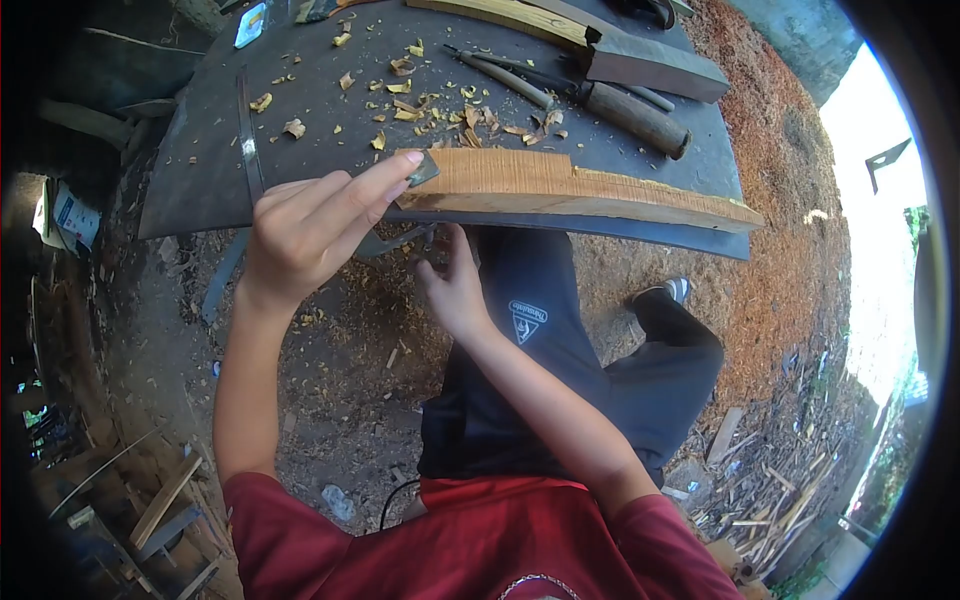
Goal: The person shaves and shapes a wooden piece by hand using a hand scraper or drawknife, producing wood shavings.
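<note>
My left hand [305, 225] reaches over the table's near edge, its fingertips pressed on a small dark metal piece [425, 170] at the left end of a curved wooden piece [570, 190]. That wooden piece lies along the near edge, with a step cut in its upper side. Below the edge, my right hand [455, 285] has its fingers bent up beside a thin metal part [405, 238]. The table partly hides those fingertips, and what they grip cannot be made out.
Yellow and brown shavings [470, 118] lie on the dark table [200, 165]. A wooden mallet or block [655, 68], a round wooden handle [635, 118] and a thin tool [510, 80] lie at the back right. A metal strip [248, 135] crosses the left side. Wood scraps [770, 510] litter the ground.
</note>
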The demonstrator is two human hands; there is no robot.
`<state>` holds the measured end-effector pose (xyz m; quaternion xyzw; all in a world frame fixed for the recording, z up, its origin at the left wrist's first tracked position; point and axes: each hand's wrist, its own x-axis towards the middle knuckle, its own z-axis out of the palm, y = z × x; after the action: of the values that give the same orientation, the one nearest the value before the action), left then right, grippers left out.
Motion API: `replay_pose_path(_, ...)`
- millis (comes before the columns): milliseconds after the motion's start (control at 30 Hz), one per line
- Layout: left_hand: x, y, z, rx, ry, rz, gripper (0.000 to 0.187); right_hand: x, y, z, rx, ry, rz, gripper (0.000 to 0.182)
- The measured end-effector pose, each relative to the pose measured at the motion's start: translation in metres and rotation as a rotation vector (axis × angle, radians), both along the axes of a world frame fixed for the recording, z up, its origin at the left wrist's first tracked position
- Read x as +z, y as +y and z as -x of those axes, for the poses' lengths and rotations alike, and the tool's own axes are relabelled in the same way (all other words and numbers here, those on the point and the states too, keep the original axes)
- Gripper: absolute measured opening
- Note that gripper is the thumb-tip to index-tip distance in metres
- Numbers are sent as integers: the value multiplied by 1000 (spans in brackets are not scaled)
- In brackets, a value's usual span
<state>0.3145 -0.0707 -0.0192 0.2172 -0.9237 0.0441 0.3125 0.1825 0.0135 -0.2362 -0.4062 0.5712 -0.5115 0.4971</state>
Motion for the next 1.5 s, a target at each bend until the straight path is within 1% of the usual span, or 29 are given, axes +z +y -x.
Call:
replay_pose_path(67,1,0,0,0,-4,-12,32,-3,-1,-2,-26,56,58,71)
replay_pose_path(133,1,1,0,-2,3,-24,31,-1,-2,-1,-74,145,163,61)
replay_pose_path(200,1,1,2,-12,20,-33,30,10,-1,1,-53,8,68,65)
replay_pose_path(233,0,0,3,-19,41,-11,34,18,0,3,-47,-60,21,67)
replay_pose_path(300,-3,-3,5,-35,83,31,40,21,1,7,-42,-57,-1,67)
replay_pose_path(433,-3,-2,5,-18,71,12,38,12,-3,7,-83,-101,53,69)
replay_pose_path(467,-2,-1,7,-15,74,18,38,9,-1,8,-100,-38,39,70)
replay_pose_path(533,-2,-1,7,-8,72,20,38,21,3,13,-127,90,7,71)
replay_pose_path(633,-4,-1,6,-2,70,17,38,28,8,17,-151,170,49,71)
replay_pose_path(733,-4,1,6,8,78,29,38,28,13,22,-141,149,56,64)
replay_pose_path(833,-4,1,8,15,83,48,37,27,19,26,-102,309,78,53)
replay_pose_path(867,-5,1,8,18,86,48,37,28,24,26,-101,456,135,44)
replay_pose_path(967,-5,1,9,23,89,45,36,46,36,26,-56,589,104,35)
replay_pose_path(1067,-6,3,9,36,92,54,35,39,36,31,-4,528,146,27)
replay_pose_path(1167,-6,4,11,44,89,43,33,38,34,39,86,319,20,22)
replay_pose_path(1267,-3,4,12,41,99,54,31,30,31,36,147,75,10,17)
replay_pose_path(1367,-4,5,13,42,105,56,28,19,25,33,198,-323,-64,13)
replay_pose_path(1500,-5,7,12,58,88,37,27,19,21,34,237,-342,-73,15)
